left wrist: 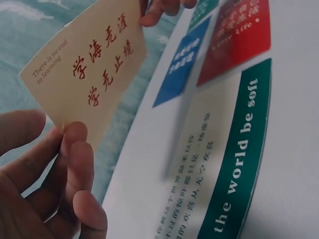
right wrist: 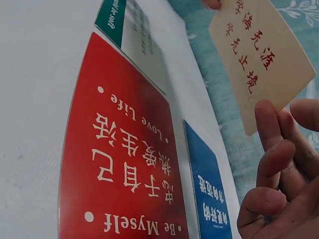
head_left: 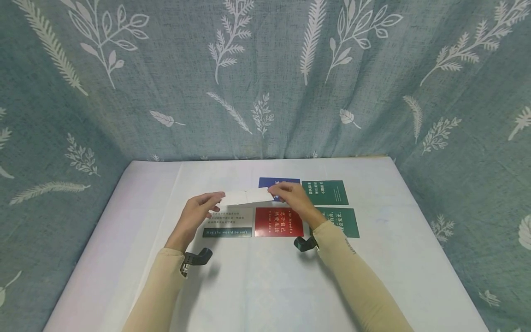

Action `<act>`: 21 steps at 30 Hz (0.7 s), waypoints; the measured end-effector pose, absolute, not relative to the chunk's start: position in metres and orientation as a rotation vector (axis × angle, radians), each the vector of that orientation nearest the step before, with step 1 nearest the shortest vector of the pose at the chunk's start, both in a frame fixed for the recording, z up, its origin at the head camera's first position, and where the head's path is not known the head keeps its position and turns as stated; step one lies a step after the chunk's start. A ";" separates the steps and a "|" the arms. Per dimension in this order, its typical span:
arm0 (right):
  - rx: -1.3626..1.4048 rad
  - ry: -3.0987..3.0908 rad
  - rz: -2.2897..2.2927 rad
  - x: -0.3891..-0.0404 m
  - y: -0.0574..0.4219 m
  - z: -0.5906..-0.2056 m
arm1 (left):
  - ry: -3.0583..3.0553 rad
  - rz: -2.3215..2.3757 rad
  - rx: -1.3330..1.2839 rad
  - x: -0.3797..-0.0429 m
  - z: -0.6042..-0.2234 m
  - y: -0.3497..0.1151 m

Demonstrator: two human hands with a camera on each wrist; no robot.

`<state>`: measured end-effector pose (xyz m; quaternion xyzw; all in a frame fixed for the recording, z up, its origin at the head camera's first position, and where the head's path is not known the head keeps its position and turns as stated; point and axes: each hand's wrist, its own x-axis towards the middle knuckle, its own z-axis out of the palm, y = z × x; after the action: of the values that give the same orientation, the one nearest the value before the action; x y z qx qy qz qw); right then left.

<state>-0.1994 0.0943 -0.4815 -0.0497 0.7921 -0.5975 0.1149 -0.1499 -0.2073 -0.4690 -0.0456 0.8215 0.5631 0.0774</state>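
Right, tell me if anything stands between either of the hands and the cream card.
Nothing visible does: the left hand and right hand each pinch the cream card directly. The red card lies on the table, not between them.

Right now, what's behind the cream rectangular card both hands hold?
In the head view, a blue rectangular card shows behind the cream card; the blue one's lower-left part is hidden.

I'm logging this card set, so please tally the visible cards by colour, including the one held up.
Red card: 1
Blue card: 1
Green cards: 2
Pale card with green band: 1
Cream card, held up: 1
Total: 6
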 end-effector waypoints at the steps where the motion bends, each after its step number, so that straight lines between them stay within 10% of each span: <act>1: -0.153 2.327 -1.742 -0.199 0.095 -0.482 | 2.464 1.684 -0.139 -0.150 -0.470 -0.207; 21: -0.066 2.338 -1.810 -0.191 0.084 -0.496 | 2.764 1.673 -0.188 -0.147 -0.481 -0.196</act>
<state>-0.1908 0.0844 -0.4962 -0.0223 0.7872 -0.6094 0.0920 -0.1465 -0.1961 -0.4807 -0.0579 0.8530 0.5165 -0.0474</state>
